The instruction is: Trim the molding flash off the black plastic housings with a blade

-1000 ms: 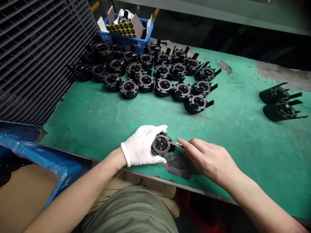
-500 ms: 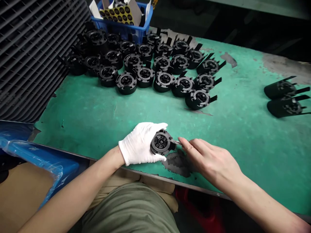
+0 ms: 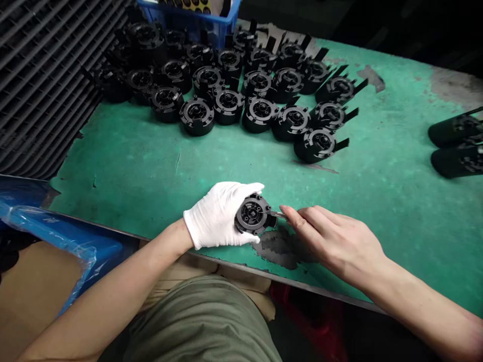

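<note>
In a white glove, my left hand (image 3: 222, 215) wraps round a black round plastic housing (image 3: 252, 213), its ribbed face turned up toward me. My bare right hand (image 3: 334, 239) is closed on a thin metal tool that looks like tweezers (image 3: 277, 214). The tool's tip reaches over the right rim of the housing, close to its centre; whether it touches the inside is too small to tell. Both hands are just above the near edge of the green worktop (image 3: 226, 161).
Several similar black housings (image 3: 196, 114) stand grouped across the back of the worktop. Others (image 3: 456, 160) lie at the far right. Behind the group is a blue bin (image 3: 219, 27). Black grid trays (image 3: 56, 75) are stacked at left, above a blue crate (image 3: 68, 241) lined with plastic film.
The camera view has shifted slightly, so the worktop things sit a little higher. Both hands keep their hold, and the tool tip stays over the housing.
</note>
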A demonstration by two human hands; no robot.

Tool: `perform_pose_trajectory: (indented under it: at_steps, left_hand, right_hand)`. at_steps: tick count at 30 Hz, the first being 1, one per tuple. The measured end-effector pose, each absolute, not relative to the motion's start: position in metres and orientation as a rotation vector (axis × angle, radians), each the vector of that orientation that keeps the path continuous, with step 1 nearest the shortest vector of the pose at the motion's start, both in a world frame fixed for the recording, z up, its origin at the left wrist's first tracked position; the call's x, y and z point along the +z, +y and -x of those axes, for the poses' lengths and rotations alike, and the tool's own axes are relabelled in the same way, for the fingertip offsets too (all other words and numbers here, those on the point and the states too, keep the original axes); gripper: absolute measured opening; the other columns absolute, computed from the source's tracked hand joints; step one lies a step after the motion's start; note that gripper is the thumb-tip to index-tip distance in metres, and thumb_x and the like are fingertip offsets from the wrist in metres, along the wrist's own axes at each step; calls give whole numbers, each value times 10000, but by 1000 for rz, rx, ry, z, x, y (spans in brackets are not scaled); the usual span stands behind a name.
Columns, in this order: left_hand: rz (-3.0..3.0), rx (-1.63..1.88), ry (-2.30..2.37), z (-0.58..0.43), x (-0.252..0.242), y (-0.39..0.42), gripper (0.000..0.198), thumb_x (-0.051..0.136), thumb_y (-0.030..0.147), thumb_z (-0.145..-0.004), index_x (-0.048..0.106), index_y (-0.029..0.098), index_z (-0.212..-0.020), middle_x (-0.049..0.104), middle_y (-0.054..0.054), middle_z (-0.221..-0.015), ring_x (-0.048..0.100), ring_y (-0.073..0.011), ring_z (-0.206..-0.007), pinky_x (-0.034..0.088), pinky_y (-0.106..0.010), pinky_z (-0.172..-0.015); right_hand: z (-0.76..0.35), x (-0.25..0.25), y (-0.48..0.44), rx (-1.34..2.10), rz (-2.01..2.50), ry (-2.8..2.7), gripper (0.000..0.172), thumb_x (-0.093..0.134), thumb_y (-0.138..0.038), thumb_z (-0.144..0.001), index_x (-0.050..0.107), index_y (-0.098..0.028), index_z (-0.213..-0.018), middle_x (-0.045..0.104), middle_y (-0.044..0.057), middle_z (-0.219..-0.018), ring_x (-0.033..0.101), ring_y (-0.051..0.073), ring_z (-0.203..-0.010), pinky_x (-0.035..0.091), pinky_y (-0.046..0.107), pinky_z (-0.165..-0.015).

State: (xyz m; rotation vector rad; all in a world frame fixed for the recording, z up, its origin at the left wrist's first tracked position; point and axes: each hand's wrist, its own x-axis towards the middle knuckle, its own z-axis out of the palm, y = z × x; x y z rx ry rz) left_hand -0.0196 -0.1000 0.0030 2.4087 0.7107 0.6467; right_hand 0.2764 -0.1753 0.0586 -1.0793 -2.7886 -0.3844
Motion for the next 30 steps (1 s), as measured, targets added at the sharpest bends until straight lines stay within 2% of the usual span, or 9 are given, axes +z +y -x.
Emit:
perform_pose_trajectory:
  at_steps: [9, 20, 30]
  left_hand:
    - [-2399, 637, 709, 20, 2, -99, 1032, 846, 706, -868, 401, 180, -1636, 692, -216, -1516, 725, -407, -1356, 569, -537, -1168]
    - [-2404, 670, 703, 20, 3, -100, 1020, 881, 656, -852, 414, 166, -1616, 695, -216, -1510, 731, -389, -1344, 574, -524, -1161]
    - [-2398, 687, 686, 19, 4, -98, 1005, 899, 613, -841, 428, 166, -1607, 699, -208, -1505, 739, -379, -1328, 584, -522, -1147]
  right_hand:
    - [-277, 57, -193, -379, 1238, -2781, 473, 576, 33, -1000, 582, -30, -1468, 638, 41, -871, 541, 186, -729, 387, 328, -633]
    - [-272, 63, -185, -373, 1183, -2806, 444, 565, 62, -984, 622, -5, -1420, 628, 22, -838, 532, 178, -730, 357, 326, -604]
    - [-274, 69, -178, -361, 1115, -2882, 425, 535, 60, -1004, 606, 11, -1420, 636, 17, -830, 552, 177, -734, 387, 318, -595]
